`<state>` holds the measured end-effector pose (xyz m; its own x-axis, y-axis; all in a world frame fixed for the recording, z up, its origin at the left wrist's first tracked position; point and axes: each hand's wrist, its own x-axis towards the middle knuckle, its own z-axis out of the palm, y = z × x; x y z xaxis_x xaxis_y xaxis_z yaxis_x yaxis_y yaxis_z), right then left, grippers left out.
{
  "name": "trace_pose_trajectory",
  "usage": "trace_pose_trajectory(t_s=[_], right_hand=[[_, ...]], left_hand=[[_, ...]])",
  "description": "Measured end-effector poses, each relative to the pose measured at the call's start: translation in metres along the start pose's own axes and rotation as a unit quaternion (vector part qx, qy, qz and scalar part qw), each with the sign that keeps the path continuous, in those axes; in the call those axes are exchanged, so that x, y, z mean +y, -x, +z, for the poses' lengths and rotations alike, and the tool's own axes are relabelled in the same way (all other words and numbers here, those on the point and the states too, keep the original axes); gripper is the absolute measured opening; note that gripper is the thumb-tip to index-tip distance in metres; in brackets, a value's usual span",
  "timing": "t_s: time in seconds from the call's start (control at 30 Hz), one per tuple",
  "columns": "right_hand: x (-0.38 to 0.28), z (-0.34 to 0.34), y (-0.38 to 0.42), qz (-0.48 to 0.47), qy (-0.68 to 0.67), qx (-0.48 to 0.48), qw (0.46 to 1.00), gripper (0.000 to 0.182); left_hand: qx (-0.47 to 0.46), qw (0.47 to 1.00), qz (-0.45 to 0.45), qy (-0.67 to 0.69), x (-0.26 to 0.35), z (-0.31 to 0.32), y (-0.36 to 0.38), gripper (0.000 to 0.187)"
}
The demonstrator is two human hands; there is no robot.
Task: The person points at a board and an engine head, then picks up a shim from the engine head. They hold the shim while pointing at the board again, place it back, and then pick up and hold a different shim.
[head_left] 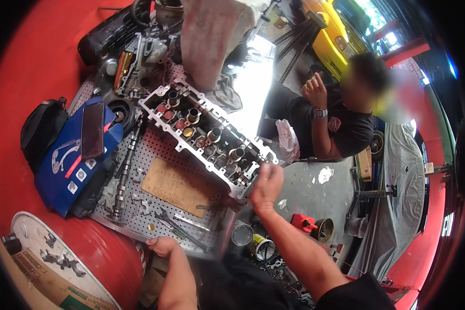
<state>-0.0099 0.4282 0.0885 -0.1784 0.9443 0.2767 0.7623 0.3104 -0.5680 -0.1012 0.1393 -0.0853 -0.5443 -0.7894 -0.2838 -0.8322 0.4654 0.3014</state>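
Observation:
A cylinder head [201, 126] lies at a slant across a perforated metal tray [155, 139], its valve bores and lifters facing up. My right hand [266, 188] grips its near right end, the fingers partly hidden behind the casting. My left hand [163, 247] is closed at the near rim of the tray, thumb on the edge and other fingers mostly out of sight. Between the hands, a piece of brown cardboard [173, 186] lies on the tray, with metal hand tools [176, 227] closer to the rim. Left of these lies a camshaft [123, 188].
A phone [92, 130] rests on a blue case [62, 173] at left, beside a black pouch [44, 129]. Engine parts [144, 57] and a draped cloth [206, 41] crowd the back. A person [341, 113] sits at right. Buckets [262, 247] and a red container [304, 223] stand on the floor.

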Motion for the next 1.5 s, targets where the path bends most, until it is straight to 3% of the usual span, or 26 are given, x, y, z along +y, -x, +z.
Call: trace_pose_trajectory(t_s=[0.07, 0.17, 0.23, 0.27, 0.33, 0.43, 0.5, 0.63, 0.67, 0.8, 0.97, 1.03, 1.1, 1.23, 1.3, 1.4, 1.5], right_hand=[[0.021, 0.016, 0.011, 0.258, -0.066, 0.136, 0.954, 0.037], [0.049, 0.024, -0.001, 0.478, -0.174, 0.055, 0.859, 0.054], [0.042, 0.036, -0.011, 0.535, -0.144, 0.113, 0.825, 0.065], [0.034, 0.033, -0.017, 0.566, -0.209, 0.107, 0.79, 0.071], [0.043, 0.043, -0.017, 0.605, -0.178, 0.106, 0.769, 0.072], [0.063, 0.058, -0.01, 0.572, -0.123, 0.069, 0.808, 0.076], [0.042, 0.052, -0.012, 0.487, -0.081, 0.035, 0.869, 0.078], [0.007, 0.033, -0.022, 0.544, -0.187, -0.012, 0.818, 0.078], [0.02, 0.037, -0.028, 0.542, -0.213, 0.014, 0.813, 0.077], [0.054, 0.045, -0.048, 0.436, -0.071, 0.027, 0.897, 0.069], [0.079, 0.057, -0.039, 0.359, -0.229, 0.013, 0.905, 0.062], [0.079, 0.056, -0.038, 0.369, -0.294, 0.004, 0.882, 0.062], [0.103, 0.062, -0.045, 0.365, -0.236, -0.006, 0.9, 0.063], [0.081, 0.057, -0.043, 0.365, -0.222, -0.001, 0.904, 0.065], [0.09, 0.061, -0.044, 0.376, -0.211, -0.009, 0.902, 0.065], [0.046, 0.044, -0.04, 0.401, -0.178, -0.005, 0.899, 0.063], [0.058, 0.048, -0.043, 0.406, -0.178, -0.01, 0.896, 0.062]], left_hand=[[0.026, 1.0, 0.012, -0.004, -0.001, 0.002, 0.002, 0.058], [0.051, 0.998, 0.022, -0.015, -0.001, 0.003, 0.003, 0.057], [0.061, 0.998, 0.021, -0.015, -0.005, 0.009, 0.0, 0.058], [0.07, 0.997, 0.018, -0.022, -0.007, 0.012, -0.002, 0.058], [0.074, 0.997, 0.021, -0.002, -0.008, 0.012, -0.001, 0.058], [0.072, 0.997, 0.013, -0.013, -0.004, 0.01, 0.002, 0.059], [0.063, 0.998, 0.004, -0.028, -0.004, 0.01, 0.001, 0.059], [0.058, 0.998, 0.0, -0.025, -0.003, 0.009, 0.001, 0.058], [0.057, 0.998, 0.001, -0.022, -0.003, 0.008, 0.002, 0.057], [0.051, 0.998, -0.002, -0.023, -0.002, 0.007, 0.003, 0.057], [0.058, 0.998, -0.002, -0.004, -0.005, 0.016, 0.0, 0.054], [0.058, 0.998, 0.004, -0.007, -0.023, 0.031, -0.014, 0.052], [0.059, 0.998, 0.033, 0.0, -0.023, 0.026, -0.012, 0.063], [0.014, 1.0, -0.013, -0.005, -0.001, 0.003, 0.004, 0.063], [0.009, 1.0, -0.008, 0.007, -0.001, 0.003, 0.003, 0.064], [-0.025, 1.0, -0.016, 0.008, 0.019, -0.021, 0.016, 0.064], [-0.01, 1.0, -0.009, 0.019, 0.015, -0.016, 0.014, 0.063]])
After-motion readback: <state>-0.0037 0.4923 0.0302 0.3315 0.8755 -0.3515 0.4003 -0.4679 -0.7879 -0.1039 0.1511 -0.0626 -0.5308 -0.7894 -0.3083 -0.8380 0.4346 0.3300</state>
